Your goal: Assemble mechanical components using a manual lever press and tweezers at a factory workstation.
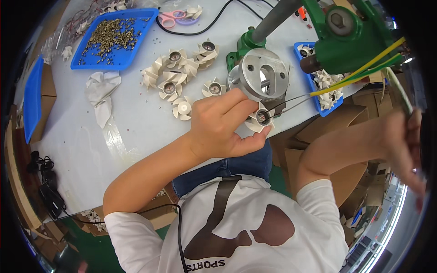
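Note:
My left hand [223,120] pinches a white bladed fan wheel [253,124] by its edge, just in front of the slotted round metal plate [255,63] of a green hand press [346,27]. Two thin dark metal prongs [291,101] with yellow and green sleeves [355,75] reach into the wheel's hub; what holds their far end is not clear. At the far right, my right hand [400,141] is at the lower end of a pale bar [399,88]. Its fingers are blurred and partly cut off by the picture's rim, so its grip cannot be made out.
More white fan wheels [183,108] lie left of the plate. A blue tray [132,48] holds small brass-coloured parts [109,38]; another blue tray [324,111] behind the prongs holds fan wheels. Crumpled white paper [102,91], pink scissors [168,19] and a black cable [200,32] lie on the table.

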`<state>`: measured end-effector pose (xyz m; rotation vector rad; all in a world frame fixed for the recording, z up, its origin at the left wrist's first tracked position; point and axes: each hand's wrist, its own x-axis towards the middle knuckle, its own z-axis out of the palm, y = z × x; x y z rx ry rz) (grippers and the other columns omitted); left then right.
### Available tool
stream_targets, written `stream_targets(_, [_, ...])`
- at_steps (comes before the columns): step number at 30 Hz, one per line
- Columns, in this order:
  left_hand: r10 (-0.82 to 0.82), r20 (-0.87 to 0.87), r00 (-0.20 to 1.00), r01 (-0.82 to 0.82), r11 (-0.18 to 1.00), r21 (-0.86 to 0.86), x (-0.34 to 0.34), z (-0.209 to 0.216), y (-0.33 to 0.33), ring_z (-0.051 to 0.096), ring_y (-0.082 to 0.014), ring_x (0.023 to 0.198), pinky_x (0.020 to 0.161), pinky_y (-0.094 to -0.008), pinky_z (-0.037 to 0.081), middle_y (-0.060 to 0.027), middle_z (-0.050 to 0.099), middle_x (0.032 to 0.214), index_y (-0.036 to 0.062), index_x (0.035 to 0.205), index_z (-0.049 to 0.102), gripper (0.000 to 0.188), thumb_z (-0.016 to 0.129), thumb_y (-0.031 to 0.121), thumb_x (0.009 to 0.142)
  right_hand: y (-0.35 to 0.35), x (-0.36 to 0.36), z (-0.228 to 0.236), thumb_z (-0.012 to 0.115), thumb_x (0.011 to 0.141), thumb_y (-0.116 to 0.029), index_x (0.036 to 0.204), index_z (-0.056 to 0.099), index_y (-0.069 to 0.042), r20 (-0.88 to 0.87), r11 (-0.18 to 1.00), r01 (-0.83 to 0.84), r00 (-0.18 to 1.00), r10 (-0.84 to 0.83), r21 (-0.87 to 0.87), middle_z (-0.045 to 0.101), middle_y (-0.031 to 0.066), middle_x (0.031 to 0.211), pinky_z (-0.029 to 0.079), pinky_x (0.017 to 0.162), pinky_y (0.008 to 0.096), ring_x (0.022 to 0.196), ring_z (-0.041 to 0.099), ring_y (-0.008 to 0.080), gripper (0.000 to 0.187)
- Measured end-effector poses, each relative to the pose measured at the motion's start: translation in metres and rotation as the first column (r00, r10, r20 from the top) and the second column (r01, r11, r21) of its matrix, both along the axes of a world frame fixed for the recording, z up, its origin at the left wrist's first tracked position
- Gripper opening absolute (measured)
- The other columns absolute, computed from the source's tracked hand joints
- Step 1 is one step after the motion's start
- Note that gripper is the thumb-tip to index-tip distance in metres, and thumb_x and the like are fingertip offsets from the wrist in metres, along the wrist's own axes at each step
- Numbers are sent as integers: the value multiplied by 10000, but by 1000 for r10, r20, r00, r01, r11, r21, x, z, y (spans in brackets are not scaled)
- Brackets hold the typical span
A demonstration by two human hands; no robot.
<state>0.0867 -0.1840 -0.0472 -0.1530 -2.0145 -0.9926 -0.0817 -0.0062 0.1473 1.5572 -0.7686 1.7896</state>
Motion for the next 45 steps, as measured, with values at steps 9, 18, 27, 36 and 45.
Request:
stream_targets(9, [61, -29, 998, -62, 997, -53, -11, -9, -1, 470, -163, 558, 500, -239, 400, -52, 603, 827, 12, 878, 654, 296, 801, 154, 664, 38, 26, -101, 377, 987, -627, 559, 232, -210, 293, 988, 133, 950, -105, -78, 180, -45, 519, 333, 750, 362, 577, 242, 140, 615])
stream_targets(18, [100, -31, 994, -101, 995, -16, -12, -14, -1, 465, -154, 550, 493, -240, 398, -34, 603, 840, 36, 866, 652, 290, 808, 170, 661, 45, 33, -75, 417, 992, -356, 551, 258, -220, 324, 991, 107, 937, -129, 83, 198, -37, 510, 345, 799, 379, 590, 247, 152, 488])
stream_targets(27, [76, -26, 997, -76, 997, -3, -9, -11, -2, 455, -149, 558, 499, -234, 395, -51, 607, 841, 16, 869, 649, 296, 818, 140, 660, 56, 28, -48, 499, 930, -292, 545, 279, -225, 396, 996, 30, 916, -62, 86, 210, -42, 517, 344, 809, 388, 602, 251, 154, 448])
stream_targets(36, [39, -21, 999, -39, 999, 19, -9, -11, -3, 478, -147, 566, 506, -236, 402, -48, 607, 832, 12, 882, 652, 295, 823, 136, 676, 62, 25, -41, 534, 897, -282, 555, 310, -225, 389, 993, 11, 919, -57, 119, 258, -44, 551, 341, 826, 399, 629, 272, 150, 414])
stream_targets(45, [18, 4, 1000, -18, 999, 28, -6, -10, -3, 503, -153, 572, 516, -235, 416, -48, 601, 811, 6, 896, 652, 285, 812, 121, 690, 64, 19, -34, 577, 873, -316, 563, 397, -228, 402, 995, -22, 916, -17, 92, 318, -47, 570, 346, 850, 404, 643, 314, 157, 369])
